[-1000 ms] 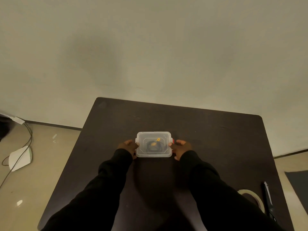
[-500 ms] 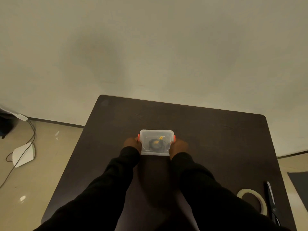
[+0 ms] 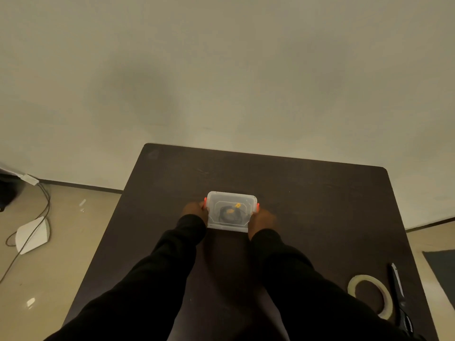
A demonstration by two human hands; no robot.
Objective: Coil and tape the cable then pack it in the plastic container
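Clear lidded plastic container (image 3: pixel 231 211) with orange side clips at the dark counter's (image 3: pixel 307 193) centre, coiled black cable (image 3: pixel 227 214) inside (yellow tag showing), left hand (image 3: pixel 194 212) at 9 o'clock, right hand (image 3: pixel 262 221) at 3 o'clock, fingers pressed against its ends, tape roll (image 3: pixel 369 295) and black scissors (image 3: pixel 400 299) at 4 o'clock

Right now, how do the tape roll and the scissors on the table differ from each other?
The tape roll is a pale, flat-lying ring with an open centre; the scissors are dark, long and narrow, blades pointing away from the person. The tape roll sits nearer the container; the scissors lie just beyond it, nearer the table edge. Both rest untouched at the near right; both hands are at the container.
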